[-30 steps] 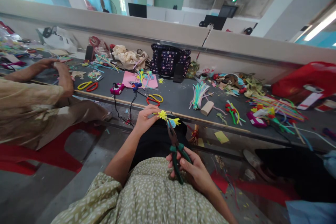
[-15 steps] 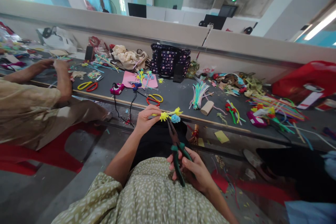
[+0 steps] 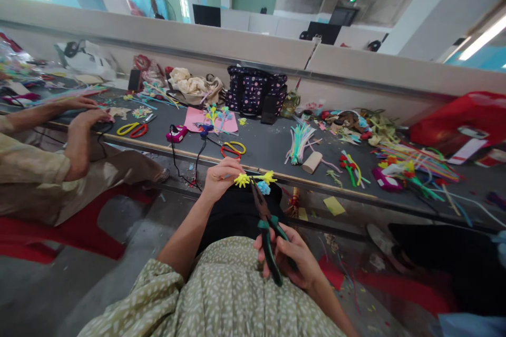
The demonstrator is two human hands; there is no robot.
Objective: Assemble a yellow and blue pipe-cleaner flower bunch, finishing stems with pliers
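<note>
Desk (image 3: 261, 139) cluttered, left hand (image 3: 221, 177) grip pinched on flowers (image 3: 242, 181), right hand (image 3: 295, 255) grip closed round pliers (image 3: 261, 207), bite hard to make out; oversqueezing could snip one off.

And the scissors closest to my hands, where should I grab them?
Probably by the red and yellow handle loops, coming from the near right: the scissors lie with those loops toward the table edge, blades pointing left and away.
</note>
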